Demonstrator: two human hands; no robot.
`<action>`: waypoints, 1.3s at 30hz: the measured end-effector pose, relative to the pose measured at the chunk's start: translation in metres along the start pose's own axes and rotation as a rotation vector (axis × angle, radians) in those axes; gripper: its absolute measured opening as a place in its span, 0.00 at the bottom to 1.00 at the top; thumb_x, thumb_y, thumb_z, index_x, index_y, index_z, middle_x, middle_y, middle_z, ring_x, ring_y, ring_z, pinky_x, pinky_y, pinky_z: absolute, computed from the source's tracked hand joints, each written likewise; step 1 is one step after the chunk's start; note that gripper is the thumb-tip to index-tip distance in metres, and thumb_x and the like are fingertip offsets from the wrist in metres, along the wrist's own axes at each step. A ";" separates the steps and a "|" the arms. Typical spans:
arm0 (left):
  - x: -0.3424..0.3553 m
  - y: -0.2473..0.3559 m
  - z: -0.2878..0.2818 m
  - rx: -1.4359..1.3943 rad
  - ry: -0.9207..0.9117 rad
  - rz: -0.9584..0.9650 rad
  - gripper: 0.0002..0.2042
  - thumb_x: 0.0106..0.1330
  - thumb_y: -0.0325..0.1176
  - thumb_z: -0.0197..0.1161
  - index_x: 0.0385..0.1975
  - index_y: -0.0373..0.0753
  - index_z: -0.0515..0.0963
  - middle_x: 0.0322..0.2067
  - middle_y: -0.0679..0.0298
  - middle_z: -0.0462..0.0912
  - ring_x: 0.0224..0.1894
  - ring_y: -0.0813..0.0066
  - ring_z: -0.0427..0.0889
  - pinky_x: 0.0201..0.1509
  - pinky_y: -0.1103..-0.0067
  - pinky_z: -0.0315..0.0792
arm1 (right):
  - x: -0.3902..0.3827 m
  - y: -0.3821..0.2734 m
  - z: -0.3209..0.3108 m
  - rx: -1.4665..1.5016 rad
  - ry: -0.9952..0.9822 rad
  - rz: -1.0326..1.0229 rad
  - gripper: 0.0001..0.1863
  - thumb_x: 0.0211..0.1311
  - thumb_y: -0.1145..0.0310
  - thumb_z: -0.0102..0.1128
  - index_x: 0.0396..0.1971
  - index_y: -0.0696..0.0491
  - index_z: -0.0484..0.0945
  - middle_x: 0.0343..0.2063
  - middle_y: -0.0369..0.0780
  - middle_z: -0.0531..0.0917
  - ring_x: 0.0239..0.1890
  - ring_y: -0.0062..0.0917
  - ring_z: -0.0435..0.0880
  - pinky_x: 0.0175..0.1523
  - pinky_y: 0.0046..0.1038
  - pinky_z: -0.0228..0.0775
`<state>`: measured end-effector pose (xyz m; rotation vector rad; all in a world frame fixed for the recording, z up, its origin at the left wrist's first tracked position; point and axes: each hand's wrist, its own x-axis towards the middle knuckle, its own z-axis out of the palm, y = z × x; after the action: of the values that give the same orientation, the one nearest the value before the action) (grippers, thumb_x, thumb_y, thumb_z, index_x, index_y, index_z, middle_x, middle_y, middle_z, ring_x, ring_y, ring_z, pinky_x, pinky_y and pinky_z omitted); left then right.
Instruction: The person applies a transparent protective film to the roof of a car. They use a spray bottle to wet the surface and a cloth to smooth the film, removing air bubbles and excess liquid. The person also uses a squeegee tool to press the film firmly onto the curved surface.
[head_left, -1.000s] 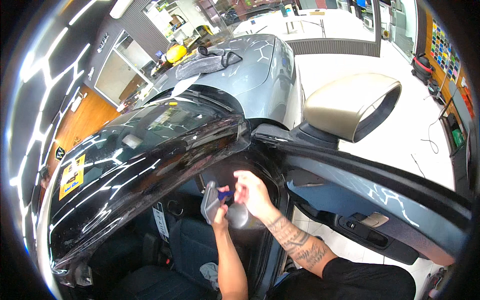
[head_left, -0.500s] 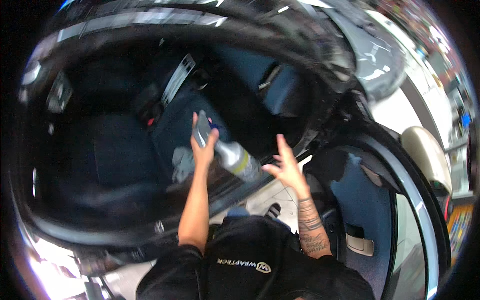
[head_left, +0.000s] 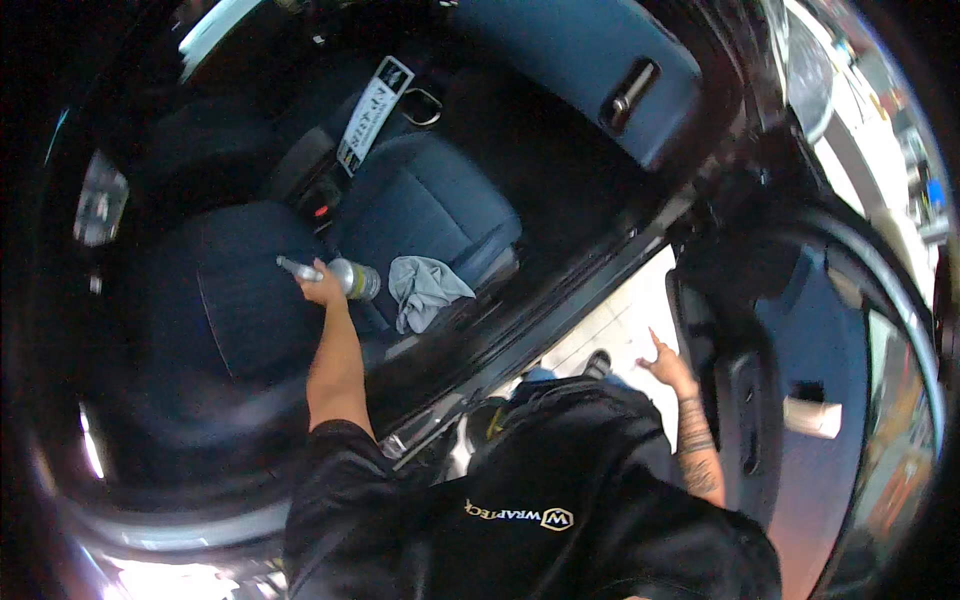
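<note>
Left hand point(head_left: 322, 287) gripped the spray bottle point(head_left: 357, 280) by its neck over the seat point(head_left: 410, 200), left of the grey cloth point(head_left: 425, 290); right hand point(head_left: 672, 370) was empty, spread; firm wrist seemed best, nozzle point(head_left: 288, 264) kept off the seat.

Spray btl point(head_left: 359, 280) looks smooth plastic, rag point(head_left: 428, 290) matt cloth, seat point(head_left: 415, 205) matt fab.

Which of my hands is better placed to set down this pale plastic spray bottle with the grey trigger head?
Likely your left hand: it grips the spray bottle, over the dark blue fabric car seat. Your right hand is empty and farther from that seat, near the open blue-and-black car door.
</note>
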<state>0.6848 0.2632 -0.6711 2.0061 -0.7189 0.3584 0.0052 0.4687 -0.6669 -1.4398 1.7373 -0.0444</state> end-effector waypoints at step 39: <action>-0.198 0.329 -0.096 -1.461 -1.553 0.225 0.27 0.45 0.35 0.67 0.45 0.41 0.61 0.48 0.59 0.66 0.51 0.68 0.69 0.58 0.70 0.64 | 0.036 -0.274 -0.083 0.619 0.609 -0.984 0.26 0.61 0.54 0.58 0.50 0.61 0.71 0.51 0.48 0.73 0.53 0.37 0.73 0.57 0.32 0.65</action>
<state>0.3291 0.2867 -0.4988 0.4226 -1.4481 -1.4009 0.1713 0.3087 -0.4931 -1.7169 1.0712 -1.5223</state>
